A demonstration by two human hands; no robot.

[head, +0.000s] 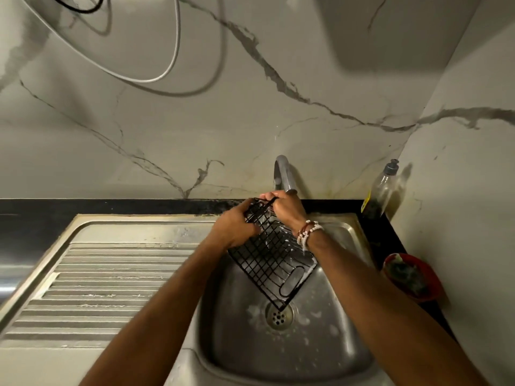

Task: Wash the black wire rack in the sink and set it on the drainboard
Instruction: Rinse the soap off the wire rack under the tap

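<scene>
From the head view, the only label in sight was a yellow strip on the side of the clear plastic bottle with the grey cap, standing at the far right corner of the black surface; its writing was too small and blurred to read.

The black wire rack was held over the steel sink, tilted; its long axis ran from the far end just beneath the spout of the tap down and towards the person, with the near corner pointing at the drain and hanging just above it; whether it touched the drain could not be told. An oblong wire loop lay at the near end of the grid; white suds clung to the wires, and flecks of foam lay on the sink floor.

The left hand gripped the rack's left edge near the far end, fingers curled over the wires; the right hand clasped the far end directly under the spout, fingers wrapped round the frame; a beaded bracelet sat on that wrist. The two hands were close together, both on the rack.

The ribbed drainboard lay to the left of the sink; a red bowl holding a dark scrubber stood on the surface to the right; a white cable looped across the marbled wall above.
</scene>
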